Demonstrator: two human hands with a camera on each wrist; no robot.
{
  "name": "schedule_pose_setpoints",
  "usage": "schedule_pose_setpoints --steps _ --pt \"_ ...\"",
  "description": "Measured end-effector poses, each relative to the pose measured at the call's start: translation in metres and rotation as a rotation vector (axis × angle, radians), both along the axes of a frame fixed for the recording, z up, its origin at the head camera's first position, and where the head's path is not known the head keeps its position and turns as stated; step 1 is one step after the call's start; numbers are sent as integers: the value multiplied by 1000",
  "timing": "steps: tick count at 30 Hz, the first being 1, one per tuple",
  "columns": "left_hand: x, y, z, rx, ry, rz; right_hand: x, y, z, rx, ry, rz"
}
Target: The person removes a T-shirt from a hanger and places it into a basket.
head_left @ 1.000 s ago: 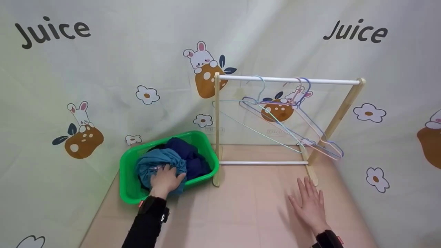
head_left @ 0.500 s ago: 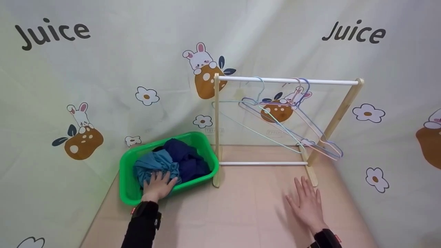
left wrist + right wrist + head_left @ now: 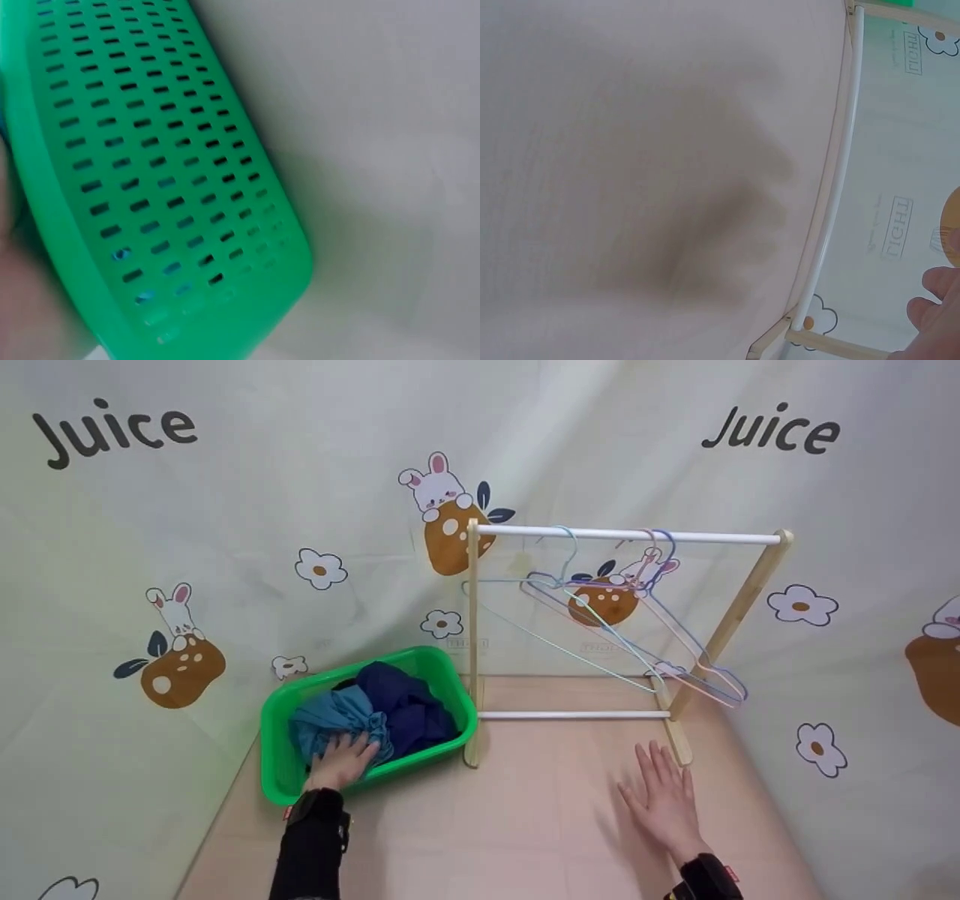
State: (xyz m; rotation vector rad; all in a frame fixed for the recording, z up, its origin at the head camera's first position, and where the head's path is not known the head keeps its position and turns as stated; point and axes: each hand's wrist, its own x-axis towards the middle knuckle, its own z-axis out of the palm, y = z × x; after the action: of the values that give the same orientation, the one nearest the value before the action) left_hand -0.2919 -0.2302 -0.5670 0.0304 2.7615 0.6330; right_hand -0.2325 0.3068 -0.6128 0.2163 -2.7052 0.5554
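My left hand [image 3: 341, 761] rests over the front of a teal cloth [image 3: 337, 716], its fingers spread. The crumpled cloth lies in a green plastic basket [image 3: 274, 750], beside a dark navy cloth [image 3: 405, 705]. In the left wrist view, the basket's slotted side [image 3: 157, 142] fills the middle, with part of the hand [image 3: 34, 307] blurred at the left edge. My right hand [image 3: 664, 802] is spread flat above the tabletop, holding nothing, in front of the rack's right foot. Only some of its fingers [image 3: 937, 296] show in the right wrist view.
A wood-and-white clothes rack [image 3: 574, 715] stands right of the basket, its left post close to the basket's edge. On its top bar hang a light-green hanger [image 3: 566, 559], a pink hanger [image 3: 652, 556] and a blue hanger [image 3: 670, 551]. A printed curtain [image 3: 315, 487] surrounds the table.
My left hand has shifted left and toward me. The teal cloth, which hung over the basket's front rim, now lies further inside. My right hand has drifted slightly left.
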Motion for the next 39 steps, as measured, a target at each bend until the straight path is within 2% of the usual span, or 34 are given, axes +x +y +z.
schedule_pose_setpoints --steps 6,10,14,18,21,24,29,34,39 --pt "-1 -1 -3 3 23 14 -1 -3 3 -3 -18 11" --pt "3 5 -7 -21 81 50 -3 -4 5 15 -19 26" --pt "8 18 -12 -55 193 103 -6 -5 11 33 -62 37" --pt "15 34 -15 -82 315 188 -9 -9 18 40 -107 53" --pt "20 50 -17 -92 405 247 -11 -13 22 47 -108 65" --pt "25 65 -20 -73 509 263 -12 -18 24 57 -96 77" --pt "32 93 -22 -24 673 182 -13 -25 26 74 -74 109" --pt "38 120 -24 -29 781 59 -13 -30 26 100 -62 135" --pt "46 138 -30 -73 802 -29 -13 -32 23 110 -49 160"
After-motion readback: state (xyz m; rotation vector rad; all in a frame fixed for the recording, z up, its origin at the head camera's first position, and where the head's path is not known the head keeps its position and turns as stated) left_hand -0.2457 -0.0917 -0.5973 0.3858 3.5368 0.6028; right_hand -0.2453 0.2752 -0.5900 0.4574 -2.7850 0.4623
